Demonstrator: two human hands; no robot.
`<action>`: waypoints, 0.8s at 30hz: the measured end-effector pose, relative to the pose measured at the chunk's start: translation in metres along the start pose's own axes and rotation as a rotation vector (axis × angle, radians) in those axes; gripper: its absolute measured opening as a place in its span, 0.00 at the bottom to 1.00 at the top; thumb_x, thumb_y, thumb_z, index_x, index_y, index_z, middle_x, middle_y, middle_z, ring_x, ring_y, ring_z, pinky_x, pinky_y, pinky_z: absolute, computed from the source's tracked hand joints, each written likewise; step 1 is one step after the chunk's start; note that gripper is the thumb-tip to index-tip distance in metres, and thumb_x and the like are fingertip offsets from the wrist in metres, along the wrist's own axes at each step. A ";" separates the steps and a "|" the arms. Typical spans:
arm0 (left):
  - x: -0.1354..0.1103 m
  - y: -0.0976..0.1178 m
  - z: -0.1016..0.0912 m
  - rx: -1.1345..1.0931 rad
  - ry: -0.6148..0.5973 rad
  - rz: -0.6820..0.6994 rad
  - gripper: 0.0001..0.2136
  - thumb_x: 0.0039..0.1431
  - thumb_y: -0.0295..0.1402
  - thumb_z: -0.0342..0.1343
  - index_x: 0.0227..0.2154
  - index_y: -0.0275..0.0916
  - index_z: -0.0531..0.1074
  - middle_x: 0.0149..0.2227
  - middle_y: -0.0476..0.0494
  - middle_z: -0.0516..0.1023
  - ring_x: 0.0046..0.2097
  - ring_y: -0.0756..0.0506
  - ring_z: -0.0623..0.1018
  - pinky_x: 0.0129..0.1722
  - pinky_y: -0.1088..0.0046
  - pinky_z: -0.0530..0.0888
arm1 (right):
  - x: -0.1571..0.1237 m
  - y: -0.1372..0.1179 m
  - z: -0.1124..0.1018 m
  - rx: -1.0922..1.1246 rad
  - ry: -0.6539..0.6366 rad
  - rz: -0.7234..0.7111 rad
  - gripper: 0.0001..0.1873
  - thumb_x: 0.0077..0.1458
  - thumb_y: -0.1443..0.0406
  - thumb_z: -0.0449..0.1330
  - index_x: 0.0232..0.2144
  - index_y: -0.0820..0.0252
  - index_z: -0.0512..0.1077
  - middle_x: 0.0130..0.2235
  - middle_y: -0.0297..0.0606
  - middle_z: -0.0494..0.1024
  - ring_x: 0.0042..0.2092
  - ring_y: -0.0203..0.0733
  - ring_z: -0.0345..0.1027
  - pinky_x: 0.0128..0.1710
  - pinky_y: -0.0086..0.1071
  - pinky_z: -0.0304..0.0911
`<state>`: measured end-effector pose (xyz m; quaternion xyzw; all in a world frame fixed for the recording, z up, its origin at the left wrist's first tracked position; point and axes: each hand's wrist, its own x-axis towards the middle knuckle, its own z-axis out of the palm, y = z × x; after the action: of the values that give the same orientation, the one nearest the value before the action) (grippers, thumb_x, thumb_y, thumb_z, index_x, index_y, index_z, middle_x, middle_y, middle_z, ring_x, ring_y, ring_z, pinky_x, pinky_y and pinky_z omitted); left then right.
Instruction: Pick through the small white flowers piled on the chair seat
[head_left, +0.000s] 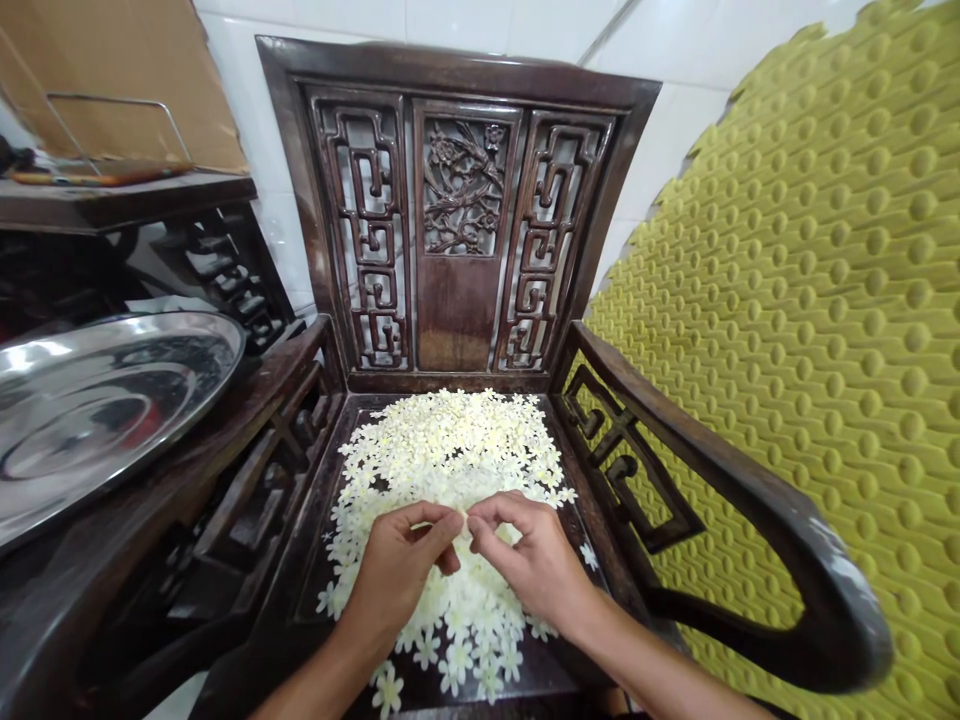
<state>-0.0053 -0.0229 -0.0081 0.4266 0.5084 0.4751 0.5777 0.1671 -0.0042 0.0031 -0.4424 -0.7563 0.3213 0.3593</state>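
Observation:
My left hand (409, 560) and my right hand (525, 545) meet over the middle of the chair seat, fingertips almost touching. Each has thumb and forefinger pinched together. Whatever lies between the fingertips is too small and pale to make out against the blossoms. Below and around both hands spreads a thick layer of small white five-petalled flowers (465, 435) with pale yellow centres. They cover most of the dark wooden seat. A few single flowers lie apart, such as a flower (388, 690) near the front left and another flower (589, 556) by the right edge.
The dark wooden chair has a carved backrest (454, 310), a left armrest (225, 420) and a right armrest (720, 490). A round shiny metal tray (202, 345) stands at the left. Behind it are a dark table (127, 205) and cardboard (135, 80). A yellow-green bumpy foam mat (825, 300) rises at the right.

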 end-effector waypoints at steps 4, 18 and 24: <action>-0.001 0.000 0.002 -0.047 -0.020 -0.024 0.11 0.53 0.39 0.65 0.28 0.35 0.79 0.20 0.47 0.78 0.26 0.48 0.75 0.31 0.73 0.73 | 0.000 0.001 -0.001 -0.035 0.032 -0.043 0.08 0.59 0.70 0.58 0.28 0.58 0.75 0.28 0.33 0.78 0.34 0.40 0.70 0.35 0.31 0.61; 0.001 -0.003 0.008 -0.147 -0.040 -0.004 0.08 0.49 0.34 0.69 0.26 0.34 0.78 0.21 0.49 0.78 0.26 0.50 0.76 0.30 0.75 0.73 | -0.001 0.000 -0.004 -0.077 0.043 -0.082 0.09 0.58 0.72 0.58 0.26 0.59 0.71 0.26 0.32 0.75 0.33 0.38 0.68 0.36 0.31 0.59; 0.001 -0.003 0.010 -0.170 -0.053 0.028 0.07 0.50 0.33 0.68 0.26 0.34 0.78 0.22 0.49 0.78 0.26 0.51 0.75 0.30 0.76 0.73 | -0.001 0.001 -0.003 -0.034 0.018 -0.005 0.10 0.61 0.70 0.56 0.28 0.59 0.72 0.27 0.34 0.75 0.33 0.39 0.69 0.36 0.31 0.61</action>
<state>0.0051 -0.0222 -0.0098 0.3955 0.4448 0.5133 0.6183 0.1701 -0.0045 0.0031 -0.4492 -0.7597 0.3033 0.3593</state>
